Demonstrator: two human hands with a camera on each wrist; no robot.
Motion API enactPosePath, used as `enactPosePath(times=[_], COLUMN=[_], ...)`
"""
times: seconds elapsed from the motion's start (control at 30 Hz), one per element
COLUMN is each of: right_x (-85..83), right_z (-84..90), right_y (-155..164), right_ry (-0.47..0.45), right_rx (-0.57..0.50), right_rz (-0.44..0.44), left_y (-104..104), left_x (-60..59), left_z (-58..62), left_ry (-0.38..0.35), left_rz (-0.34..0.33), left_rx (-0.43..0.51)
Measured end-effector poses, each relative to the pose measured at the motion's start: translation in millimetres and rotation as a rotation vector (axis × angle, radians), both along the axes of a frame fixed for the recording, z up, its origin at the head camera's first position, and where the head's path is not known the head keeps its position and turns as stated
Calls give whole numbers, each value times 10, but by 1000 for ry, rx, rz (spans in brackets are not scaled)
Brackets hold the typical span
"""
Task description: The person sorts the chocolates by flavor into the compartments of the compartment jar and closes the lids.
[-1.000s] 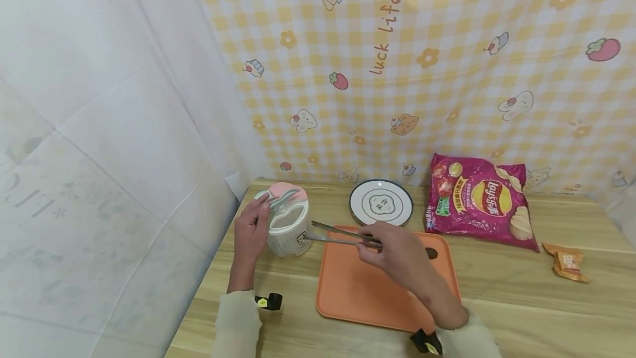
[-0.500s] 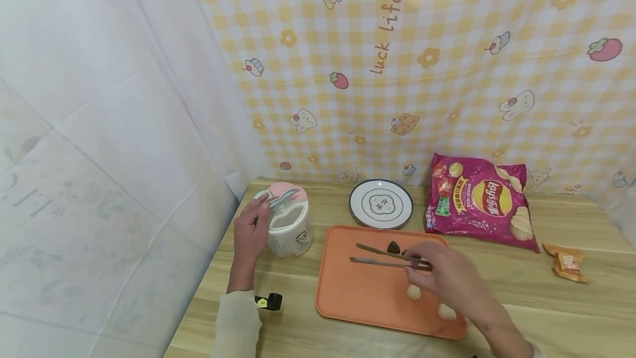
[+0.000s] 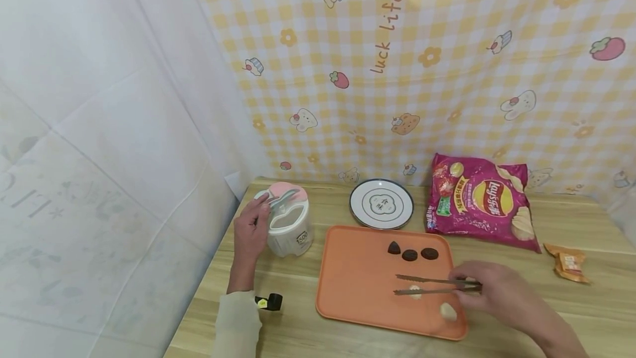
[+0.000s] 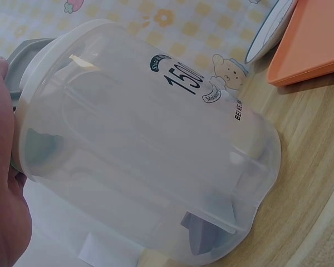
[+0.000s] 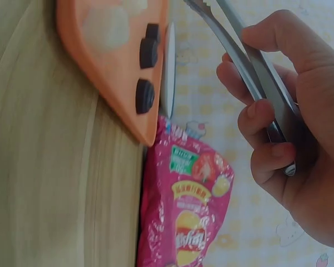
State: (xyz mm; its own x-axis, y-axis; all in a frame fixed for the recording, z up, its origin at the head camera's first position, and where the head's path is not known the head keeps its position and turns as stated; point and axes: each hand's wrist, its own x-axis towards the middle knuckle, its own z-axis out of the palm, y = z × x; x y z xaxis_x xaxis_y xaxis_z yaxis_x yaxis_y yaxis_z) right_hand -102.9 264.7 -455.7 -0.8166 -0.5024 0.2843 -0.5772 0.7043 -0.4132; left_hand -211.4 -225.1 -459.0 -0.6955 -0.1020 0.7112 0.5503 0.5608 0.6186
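Note:
My left hand (image 3: 250,231) grips the clear flip lid (image 3: 282,199) of a white translucent storage canister (image 3: 290,243), holding it raised over the opening. In the left wrist view a purplish piece (image 4: 203,233) shows at the canister's bottom. Metal tongs (image 3: 432,280) are held in my right hand (image 3: 497,291), their arms apart with nothing between the tips. They reach over the right part of an orange tray (image 3: 348,291). One tip overlaps a small pale piece (image 3: 415,293); a larger pale piece (image 3: 448,312) lies nearer me. Three dark chocolate-like pieces (image 3: 409,255) lie behind the tongs.
Behind the tray is a white plate (image 3: 365,211) with a dark rim. A purple Lay's chip bag (image 3: 477,203) leans at the back right, near an orange wrapped snack (image 3: 567,263). A checked cloth (image 3: 367,142) hangs behind the table; a white sheet covers the left side.
My right hand has drawn the tongs from beside the canister rightward and toward me over the tray, uncovering the dark and pale pieces. The left hand has stayed on the lid.

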Motion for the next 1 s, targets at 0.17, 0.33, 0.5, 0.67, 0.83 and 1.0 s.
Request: enactPosePath(times=[0.17,0.33,0.5,0.67,0.83,1.0], right_x=[11,8,11,20,27,20], right_z=[15,45,59,63,62,62], right_y=[129,166,201,227,233,232], right_ry=[-152,-196,-162,-181,-200,-174], right_rx=[87,101,106,137,137,140], right_rz=[-60,-60,-54,-67,-64,-46], left_y=[4,5,0,2,8,14], left_x=[7,15,10,11,14,15], left_z=[3,12,5,-2,3,11], left_ry=[-3,-14,-23,-29,-17,1], left_rz=[5,12,4,1,-2,-12], left_rx=[-2,-2,3,8,7,14])
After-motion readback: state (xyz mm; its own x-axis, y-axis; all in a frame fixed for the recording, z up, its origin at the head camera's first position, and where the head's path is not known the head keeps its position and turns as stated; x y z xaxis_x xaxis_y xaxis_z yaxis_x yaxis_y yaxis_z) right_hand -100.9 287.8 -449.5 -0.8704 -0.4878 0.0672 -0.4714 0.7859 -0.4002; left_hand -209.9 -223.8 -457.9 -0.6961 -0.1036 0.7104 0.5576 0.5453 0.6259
